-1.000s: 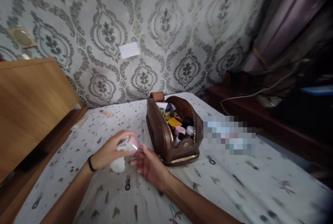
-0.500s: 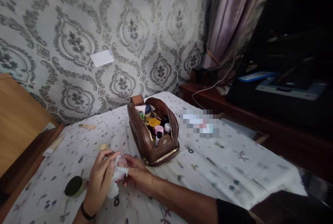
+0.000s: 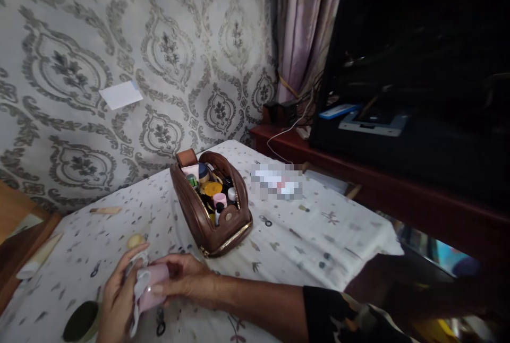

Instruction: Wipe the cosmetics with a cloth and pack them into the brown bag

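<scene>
At the lower left, my right hand has its fingers wrapped round a pink cylindrical container. My left hand presses a white cloth or tissue against the container's left side. Behind them stands an open brown bag, filled with several small jars and bottles, among them a yellow lid and a pink cap. A dark green round item lies beside my left hand. Just beyond my fingers is a small pale yellow round object.
A patterned white cloth covers the table. A tube lies at the left edge, with a flat beige item farther back. A blurred-out object is right of the bag. A dark screen stands on a red-brown desk.
The view has turned right, so the bag and table sit farther left. The pink container, mostly covered by cloth and fingers before, now shows clearly between my hands.
</scene>
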A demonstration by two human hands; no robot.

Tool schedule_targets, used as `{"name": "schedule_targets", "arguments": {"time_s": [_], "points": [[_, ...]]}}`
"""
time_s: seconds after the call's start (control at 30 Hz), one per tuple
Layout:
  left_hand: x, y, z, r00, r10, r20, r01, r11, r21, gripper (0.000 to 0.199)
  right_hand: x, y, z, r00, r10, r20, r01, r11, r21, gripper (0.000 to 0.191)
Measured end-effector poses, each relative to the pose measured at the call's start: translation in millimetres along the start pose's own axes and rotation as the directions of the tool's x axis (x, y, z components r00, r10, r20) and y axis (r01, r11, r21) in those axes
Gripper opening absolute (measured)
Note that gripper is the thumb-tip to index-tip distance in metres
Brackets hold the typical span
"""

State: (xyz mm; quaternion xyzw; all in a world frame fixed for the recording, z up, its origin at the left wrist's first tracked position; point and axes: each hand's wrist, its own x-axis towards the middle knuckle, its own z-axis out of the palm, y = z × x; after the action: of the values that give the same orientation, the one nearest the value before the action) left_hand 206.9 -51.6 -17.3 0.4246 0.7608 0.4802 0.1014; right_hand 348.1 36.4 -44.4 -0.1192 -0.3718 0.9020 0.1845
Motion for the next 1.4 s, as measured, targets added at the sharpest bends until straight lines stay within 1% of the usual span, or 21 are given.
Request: {"name": "schedule_targets", "arguments": {"time_s": [0.07, 0.17, 0.23, 0.3, 0.4, 0.47, 0.53, 0.6, 0.77, 0.9, 0.97, 1.03, 1.1, 1.2, 1.27, 1.4], "points": [[-2.5, -6.2, 1.0, 0.998, 0.042, 0.039, -0.041, 0.999, -0.015, 0.042, 3.0, 0.8, -1.5, 1.000, 0.005, -0.026, -0.003, 0.995, 0.100, 0.076], [-5.8, -16.8, 3.9, 0.985, 0.162, 0.066, -0.161, 0.987, -0.025, 0.043, 7.2, 1.3, -5.4, 0.999, 0.039, 0.002, -0.038, 0.980, 0.194, 0.076], [-6.0, -21.6, 6.6, 0.982, 0.170, 0.084, -0.170, 0.985, 0.002, 0.045, 9.0, 1.5, -8.0, 0.998, 0.044, 0.038, -0.051, 0.975, 0.217, 0.074], [-5.7, -22.3, 9.1, 0.982, 0.151, 0.112, -0.155, 0.987, 0.031, 0.047, 10.4, 2.1, -9.9, 0.997, 0.044, 0.061, -0.058, 0.969, 0.241, 0.071], [-8.6, -17.5, 11.9, 0.967, 0.223, 0.122, -0.228, 0.973, 0.027, 0.052, 12.8, 4.2, -12.0, 0.995, 0.081, 0.057, -0.093, 0.958, 0.271, 0.072], [-12.7, -13.7, 13.3, 0.963, 0.242, 0.118, -0.246, 0.969, 0.024, 0.055, 14.6, 6.2, -13.5, 0.992, 0.123, 0.035, -0.128, 0.956, 0.266, 0.074], [-16.3, -12.2, 14.5, 0.967, 0.226, 0.120, -0.230, 0.973, 0.025, 0.053, 16.3, 8.6, -15.3, 0.990, 0.142, 0.020, -0.142, 0.960, 0.241, 0.074], [-17.5, -13.1, 15.4, 0.973, 0.204, 0.111, -0.208, 0.978, 0.019, 0.050, 18.0, 11.5, -17.1, 0.991, 0.133, 0.030, -0.137, 0.967, 0.213, 0.072], [-15.6, -16.5, 16.1, 0.979, 0.181, 0.090, -0.183, 0.983, 0.013, 0.049, 20.9, 16.9, -18.8, 0.991, 0.133, 0.031, -0.137, 0.970, 0.201, 0.068], [-18.1, -12.1, 17.4, 0.978, 0.199, 0.066, -0.200, 0.980, 0.005, 0.052, 17.1, 12.0, -15.9, 0.992, 0.120, 0.032, -0.124, 0.964, 0.237, 0.069], [-19.8, -8.9, 19.0, 0.981, 0.188, 0.040, -0.188, 0.982, -0.006, 0.051, 13.6, 6.9, -13.3, 0.994, 0.109, 0.031, -0.114, 0.955, 0.275, 0.071], [-20.8, -6.1, 21.1, 0.989, 0.147, -0.002, -0.147, 0.989, -0.018, 0.049, 10.3, 1.6, -10.8, 0.992, 0.123, 0.021, -0.123, 0.938, 0.323, 0.068], [-20.8, -4.0, 23.2, 0.995, 0.086, -0.051, -0.088, 0.996, -0.035, 0.049, 7.9, -2.6, -9.0, 0.989, 0.145, 0.012, -0.139, 0.919, 0.368, 0.062], [-20.1, -2.6, 25.2, 0.997, 0.019, -0.069, -0.021, 0.999, -0.036, 0.049, 6.2, -6.0, -8.6, 0.988, 0.151, 0.010, -0.143, 0.908, 0.393, 0.056], [-19.4, -2.9, 25.5, 0.998, 0.034, -0.049, -0.034, 0.999, -0.006, 0.045, 6.1, -6.6, -9.4, 0.988, 0.153, 0.008, -0.143, 0.909, 0.392, 0.056], [-15.5, -2.9, 22.5, 0.993, 0.121, 0.006, -0.121, 0.991, 0.064, 0.040, 7.2, -6.5, -11.3, 0.987, 0.162, 0.017, -0.156, 0.910, 0.385, 0.057]]}}
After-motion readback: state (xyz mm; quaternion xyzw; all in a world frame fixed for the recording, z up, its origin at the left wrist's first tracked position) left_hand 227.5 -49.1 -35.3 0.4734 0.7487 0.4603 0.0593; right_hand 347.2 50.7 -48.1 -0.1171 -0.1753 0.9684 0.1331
